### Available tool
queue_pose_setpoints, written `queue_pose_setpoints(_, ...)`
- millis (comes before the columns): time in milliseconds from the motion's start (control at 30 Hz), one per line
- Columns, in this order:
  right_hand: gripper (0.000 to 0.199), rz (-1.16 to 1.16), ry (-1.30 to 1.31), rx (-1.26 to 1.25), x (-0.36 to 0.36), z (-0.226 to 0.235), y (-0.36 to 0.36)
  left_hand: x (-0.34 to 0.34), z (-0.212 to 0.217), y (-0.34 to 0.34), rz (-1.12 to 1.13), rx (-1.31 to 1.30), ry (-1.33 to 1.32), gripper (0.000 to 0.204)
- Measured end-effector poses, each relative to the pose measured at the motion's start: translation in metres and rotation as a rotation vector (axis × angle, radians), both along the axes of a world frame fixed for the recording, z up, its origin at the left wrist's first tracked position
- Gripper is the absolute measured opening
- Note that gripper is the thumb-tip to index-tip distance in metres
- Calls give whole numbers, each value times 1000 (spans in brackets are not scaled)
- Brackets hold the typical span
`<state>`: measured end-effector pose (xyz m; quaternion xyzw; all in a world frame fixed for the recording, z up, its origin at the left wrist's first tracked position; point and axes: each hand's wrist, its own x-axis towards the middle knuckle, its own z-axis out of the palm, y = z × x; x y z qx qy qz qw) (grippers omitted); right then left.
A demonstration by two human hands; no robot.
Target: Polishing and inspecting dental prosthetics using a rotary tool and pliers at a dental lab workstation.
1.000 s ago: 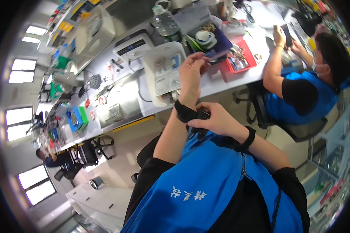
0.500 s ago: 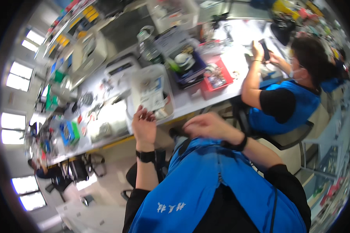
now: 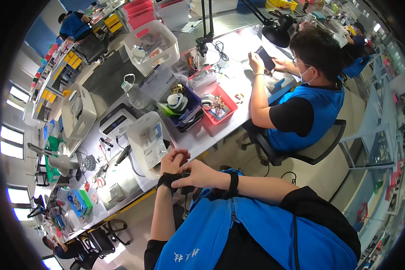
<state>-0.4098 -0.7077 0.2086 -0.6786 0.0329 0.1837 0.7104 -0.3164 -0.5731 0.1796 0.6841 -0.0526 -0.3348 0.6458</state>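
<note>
My right hand (image 3: 200, 175) reaches across to my left wrist, its thumb and fingers pinching the black wristband (image 3: 167, 180) worn there. My left hand (image 3: 175, 158) is held up with its fingers loosely bent and nothing visible in them. Another black wristband (image 3: 233, 182) sits on my right wrist. Just beyond my left hand, at the table edge, stands a white plastic bin (image 3: 137, 148) holding a printed sheet or bag (image 3: 156, 152) and small parts.
Along the table are a dark blue crate (image 3: 191, 110), a red tray (image 3: 229, 107) of small parts, a clear jug (image 3: 135, 94) and a white device (image 3: 117, 120). To the right a seated co-worker (image 3: 303, 108) holds a phone (image 3: 265, 58) below a black lamp (image 3: 278, 31).
My right hand has moved left onto the wristband at my left wrist. The two hands were apart before. The view has turned, and the co-worker still holds the phone.
</note>
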Motion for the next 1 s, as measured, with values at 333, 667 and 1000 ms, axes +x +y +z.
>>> queue_pose_setpoints(333, 47, -51, -77, 63, 8, 0, -15, -11, 61, 21, -396, 109, -159, 59)
queue_pose_setpoints(667, 37, 124, -7, 223, -4, 57, -29, -48, 117, 29, -434, 233, -461, 81)
queue_pose_setpoints(1000, 37, 221, -76, 136, -7, 62, -33, -72, 160, 35, -540, 417, -409, 69)
